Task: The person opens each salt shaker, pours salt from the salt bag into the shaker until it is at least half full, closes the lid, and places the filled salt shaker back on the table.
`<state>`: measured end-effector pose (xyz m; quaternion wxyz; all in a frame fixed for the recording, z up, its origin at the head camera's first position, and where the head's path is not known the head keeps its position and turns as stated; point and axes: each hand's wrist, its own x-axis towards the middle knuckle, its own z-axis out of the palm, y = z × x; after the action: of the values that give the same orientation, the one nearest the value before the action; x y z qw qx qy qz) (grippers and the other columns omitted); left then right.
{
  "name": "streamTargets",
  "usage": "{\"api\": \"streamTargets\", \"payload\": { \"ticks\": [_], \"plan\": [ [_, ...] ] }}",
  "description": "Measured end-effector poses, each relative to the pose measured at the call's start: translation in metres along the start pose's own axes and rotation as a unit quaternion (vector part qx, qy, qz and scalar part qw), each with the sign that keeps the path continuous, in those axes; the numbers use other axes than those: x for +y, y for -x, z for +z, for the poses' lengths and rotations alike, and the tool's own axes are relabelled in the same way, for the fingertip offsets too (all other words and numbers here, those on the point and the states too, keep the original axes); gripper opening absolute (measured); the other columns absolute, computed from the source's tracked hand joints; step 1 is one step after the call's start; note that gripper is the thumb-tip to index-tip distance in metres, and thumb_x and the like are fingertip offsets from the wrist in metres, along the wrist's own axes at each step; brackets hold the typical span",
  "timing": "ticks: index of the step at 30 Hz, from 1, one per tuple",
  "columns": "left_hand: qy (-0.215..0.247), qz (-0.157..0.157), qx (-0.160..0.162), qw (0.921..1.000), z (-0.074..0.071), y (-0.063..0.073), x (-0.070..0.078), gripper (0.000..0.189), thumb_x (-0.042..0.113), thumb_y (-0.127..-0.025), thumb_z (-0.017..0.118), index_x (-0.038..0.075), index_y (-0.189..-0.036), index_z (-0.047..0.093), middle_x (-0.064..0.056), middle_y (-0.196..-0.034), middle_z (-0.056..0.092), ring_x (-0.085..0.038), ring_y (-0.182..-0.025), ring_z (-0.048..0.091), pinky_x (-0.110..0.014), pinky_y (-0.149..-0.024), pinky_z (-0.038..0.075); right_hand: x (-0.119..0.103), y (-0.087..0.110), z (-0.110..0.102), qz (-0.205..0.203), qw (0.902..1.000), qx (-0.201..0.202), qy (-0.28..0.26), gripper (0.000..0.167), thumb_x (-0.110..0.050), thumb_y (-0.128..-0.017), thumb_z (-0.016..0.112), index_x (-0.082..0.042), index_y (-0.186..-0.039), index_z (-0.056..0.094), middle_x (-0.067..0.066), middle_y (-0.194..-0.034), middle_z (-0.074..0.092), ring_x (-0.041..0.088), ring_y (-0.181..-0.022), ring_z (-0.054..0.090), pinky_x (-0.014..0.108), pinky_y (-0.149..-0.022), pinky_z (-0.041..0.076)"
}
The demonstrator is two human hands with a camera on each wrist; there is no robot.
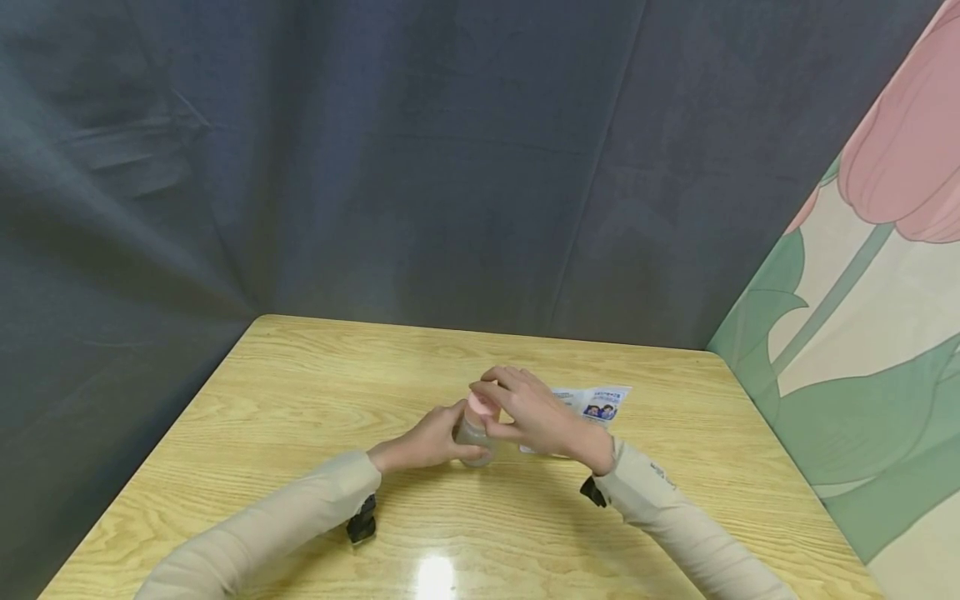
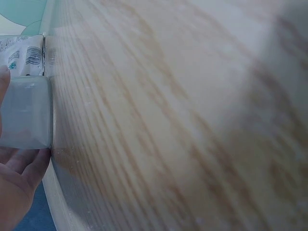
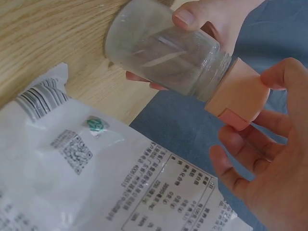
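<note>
A clear bottle (image 3: 159, 50) with a peach-pink cap (image 3: 239, 91) stands on the wooden table. My left hand (image 1: 429, 437) grips the bottle's body, thumb on one side and fingers on the other. In the left wrist view, the bottle's lower part (image 2: 26, 113) shows at the left edge. My right hand (image 1: 536, 414) reaches over from the right and holds the cap between thumb and fingers. Threads of the bottle's neck show below the cap in the right wrist view.
Just behind the right hand lies a white printed plastic packet (image 1: 603, 404) with a barcode and QR code. Dark curtains (image 1: 450, 167) hang along the table's back and left, and a tulip-patterned wall (image 1: 862, 400) borders the right. Light glares on the wooden tabletop (image 1: 337, 367) near the front.
</note>
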<state>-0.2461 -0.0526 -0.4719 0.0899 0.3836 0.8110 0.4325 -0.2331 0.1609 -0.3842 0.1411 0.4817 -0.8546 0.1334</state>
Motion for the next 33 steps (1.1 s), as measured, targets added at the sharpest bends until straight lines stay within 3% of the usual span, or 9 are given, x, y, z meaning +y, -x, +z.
{"api": "streamTargets", "payload": {
  "ticks": [17,25,33],
  "plan": [
    [0.008,-0.010,0.001,0.9999,0.0006,-0.0003,-0.0040,0.059,0.034,-0.090,0.075,0.014,-0.137,0.046,0.002,-0.122,0.063,-0.008,-0.102,0.062,-0.027,-0.084,0.052,0.0002,0.0030,-0.0003,0.001,0.9997,0.006,-0.022,0.038,-0.021,-0.095,0.063,-0.005,-0.128,0.062,0.006,-0.117,0.058,0.015,-0.098,0.055,0.033,-0.080,0.050],
    [-0.008,-0.021,-0.001,0.9997,-0.0002,0.0003,-0.0053,0.064,0.037,-0.092,0.072,0.013,-0.143,0.043,-0.001,-0.128,0.061,-0.009,-0.108,0.061,-0.028,-0.088,0.051,-0.0010,0.0059,-0.0019,0.011,0.9994,0.003,-0.033,0.040,-0.020,-0.093,0.063,-0.005,-0.130,0.061,0.005,-0.120,0.056,0.015,-0.102,0.054,0.032,-0.082,0.050],
    [-0.007,-0.021,-0.002,0.9997,0.0000,0.0006,-0.0040,0.063,0.036,-0.092,0.072,0.012,-0.142,0.044,-0.001,-0.127,0.061,-0.009,-0.108,0.061,-0.028,-0.088,0.051,-0.0019,0.0075,-0.0022,-0.005,0.9993,0.016,-0.033,0.039,-0.018,-0.092,0.063,-0.004,-0.129,0.062,0.006,-0.118,0.057,0.015,-0.101,0.054,0.032,-0.080,0.050]
  ]
}}
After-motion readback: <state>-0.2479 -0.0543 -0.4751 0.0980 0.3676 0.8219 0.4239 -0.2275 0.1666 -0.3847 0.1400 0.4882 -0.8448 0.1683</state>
